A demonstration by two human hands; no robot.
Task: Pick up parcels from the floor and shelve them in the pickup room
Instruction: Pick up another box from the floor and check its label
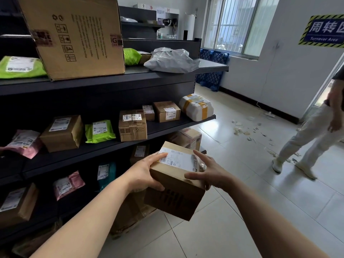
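I hold a brown cardboard parcel (176,190) with a white shipping label on top, in front of me at about waist height. My left hand (147,174) grips its left side, thumb on the label's edge and fingers under the front. My right hand (208,172) holds the right side, index finger stretched along the label and thumb on the front face. The parcel is tilted and hangs in the air just off the dark metal shelving (167,127), below its middle board.
The shelving on the left carries several boxes and bags: a large carton (74,38) on top, green bags (99,131), small boxes (132,125), a white wrapped bundle (197,107). A person in white trousers (309,138) stands at right. Paper scraps (251,131) litter the tiled floor.
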